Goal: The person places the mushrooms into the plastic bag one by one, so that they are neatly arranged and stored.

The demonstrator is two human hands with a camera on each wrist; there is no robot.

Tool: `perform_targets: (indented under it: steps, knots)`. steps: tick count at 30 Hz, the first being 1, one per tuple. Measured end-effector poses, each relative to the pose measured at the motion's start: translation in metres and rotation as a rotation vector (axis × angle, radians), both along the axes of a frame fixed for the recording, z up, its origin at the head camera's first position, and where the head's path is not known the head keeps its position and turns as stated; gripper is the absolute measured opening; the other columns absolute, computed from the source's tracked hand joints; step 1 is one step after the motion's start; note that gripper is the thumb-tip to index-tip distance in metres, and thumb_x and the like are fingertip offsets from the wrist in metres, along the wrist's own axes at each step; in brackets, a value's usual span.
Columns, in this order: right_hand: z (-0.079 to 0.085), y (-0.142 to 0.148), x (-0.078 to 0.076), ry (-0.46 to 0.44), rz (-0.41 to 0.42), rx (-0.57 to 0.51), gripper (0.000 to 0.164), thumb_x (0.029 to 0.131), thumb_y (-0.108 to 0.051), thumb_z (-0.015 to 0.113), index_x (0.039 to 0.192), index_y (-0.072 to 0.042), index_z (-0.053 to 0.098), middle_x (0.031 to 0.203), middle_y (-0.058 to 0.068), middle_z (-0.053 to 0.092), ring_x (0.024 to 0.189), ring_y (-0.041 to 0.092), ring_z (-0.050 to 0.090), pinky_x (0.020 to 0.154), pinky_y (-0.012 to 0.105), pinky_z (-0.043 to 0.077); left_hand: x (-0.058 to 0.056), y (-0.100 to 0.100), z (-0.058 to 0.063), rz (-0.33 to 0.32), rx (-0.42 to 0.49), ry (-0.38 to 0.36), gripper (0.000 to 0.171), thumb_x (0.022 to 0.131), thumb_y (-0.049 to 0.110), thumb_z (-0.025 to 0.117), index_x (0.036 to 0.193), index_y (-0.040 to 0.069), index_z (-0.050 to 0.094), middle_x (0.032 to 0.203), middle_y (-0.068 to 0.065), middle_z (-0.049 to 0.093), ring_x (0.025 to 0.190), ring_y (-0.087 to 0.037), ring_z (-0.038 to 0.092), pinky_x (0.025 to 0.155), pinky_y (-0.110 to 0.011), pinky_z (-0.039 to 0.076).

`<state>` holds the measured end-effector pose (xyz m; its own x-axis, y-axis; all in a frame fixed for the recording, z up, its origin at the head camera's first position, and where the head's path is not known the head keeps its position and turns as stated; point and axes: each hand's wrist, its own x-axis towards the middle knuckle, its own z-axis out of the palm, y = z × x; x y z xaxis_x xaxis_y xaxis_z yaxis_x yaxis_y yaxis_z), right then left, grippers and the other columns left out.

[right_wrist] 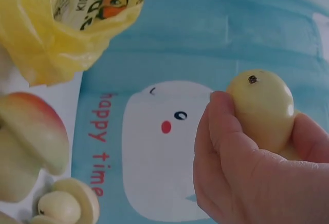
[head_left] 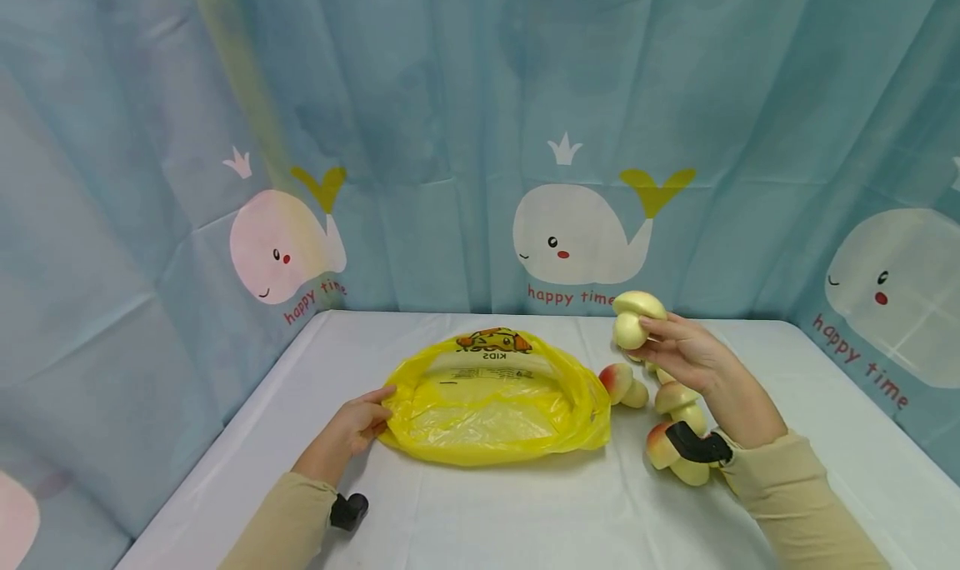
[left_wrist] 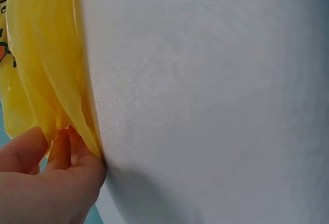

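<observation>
A yellow plastic bag [head_left: 480,449] lies on the table with its mouth spread open, printing showing inside. At its left rim my left hand [head_left: 358,424] pinches the plastic, seen close up in the left wrist view, where the bag [left_wrist: 51,54] hangs from the fingertips. Up in the air to the right of the bag, my right hand [head_left: 693,353] holds a pale yellow toy mushroom [head_left: 637,316] between thumb and fingers. The right wrist view shows the rounded end of this mushroom [right_wrist: 264,106] with a small dark spot.
Several more toy mushrooms, some red-tinged, lie beneath and beside my right forearm; one mushroom [head_left: 621,385] is close to the bag's right edge. A white cloth [head_left: 480,520] covers the table. Behind it hangs a blue curtain [head_left: 465,137] printed with whales.
</observation>
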<state>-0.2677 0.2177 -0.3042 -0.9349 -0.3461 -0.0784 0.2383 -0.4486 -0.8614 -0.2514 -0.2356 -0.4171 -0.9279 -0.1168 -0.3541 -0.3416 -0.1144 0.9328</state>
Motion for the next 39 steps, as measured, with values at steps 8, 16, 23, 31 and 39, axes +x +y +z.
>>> perform_targets:
  steps: [8, 16, 23, 31, 39]
  knots:
    - [0.003, -0.02, -0.001, -0.047, 0.012, -0.01, 0.006, 0.096, -0.001, 0.056, 0.099, -0.004, 0.06, 0.102, 0.009, 0.059, 0.093, 0.021, 0.061, 0.082, 0.034, 0.054, 0.0, 0.0, -0.001, 0.006, -0.008, 0.005, 0.056, 0.09, -0.016, 0.046, 0.145, -0.004, 0.039, 0.148, -0.029, 0.033, 0.091, -0.016, 0.056, 0.075, -0.023, 0.048]
    - [0.004, -0.036, 0.0, -0.029, 0.033, 0.04, 0.022, 0.098, -0.004, 0.054, 0.118, -0.003, 0.046, 0.106, 0.008, 0.058, 0.096, 0.02, 0.059, 0.085, 0.033, 0.053, 0.001, 0.002, -0.001, 0.002, -0.019, 0.002, 0.056, 0.091, -0.015, 0.046, 0.145, -0.004, 0.039, 0.15, -0.028, 0.031, 0.092, -0.016, 0.054, 0.075, -0.023, 0.046]
    - [0.004, -0.051, -0.002, -0.063, 0.071, 0.045, 0.03, 0.099, -0.005, 0.054, 0.124, -0.006, 0.038, 0.104, 0.008, 0.059, 0.094, 0.021, 0.061, 0.085, 0.037, 0.053, 0.0, 0.005, 0.0, 0.022, -0.034, -0.018, 0.055, 0.092, -0.015, 0.045, 0.145, -0.004, 0.039, 0.152, -0.026, 0.028, 0.111, -0.026, 0.044, 0.09, -0.03, 0.042]
    - [0.0, -0.068, -0.005, -0.09, 0.068, 0.092, 0.028, 0.098, -0.005, 0.054, 0.123, -0.005, 0.042, 0.102, 0.007, 0.061, 0.092, 0.022, 0.061, 0.086, 0.039, 0.053, -0.002, 0.004, -0.003, 0.042, -0.037, -0.022, 0.054, 0.091, -0.015, 0.045, 0.144, -0.003, 0.041, 0.152, -0.026, 0.029, 0.111, -0.028, 0.043, 0.087, -0.029, 0.043]
    - [-0.004, -0.08, -0.01, -0.091, 0.127, 0.133, 0.022, 0.101, -0.008, 0.048, 0.122, -0.008, 0.042, 0.097, 0.004, 0.062, 0.089, 0.019, 0.059, 0.079, 0.037, 0.053, 0.0, 0.005, -0.001, 0.057, -0.034, -0.021, 0.055, 0.091, -0.015, 0.047, 0.144, -0.003, 0.042, 0.151, -0.026, 0.03, 0.103, -0.025, 0.045, 0.082, -0.027, 0.043]
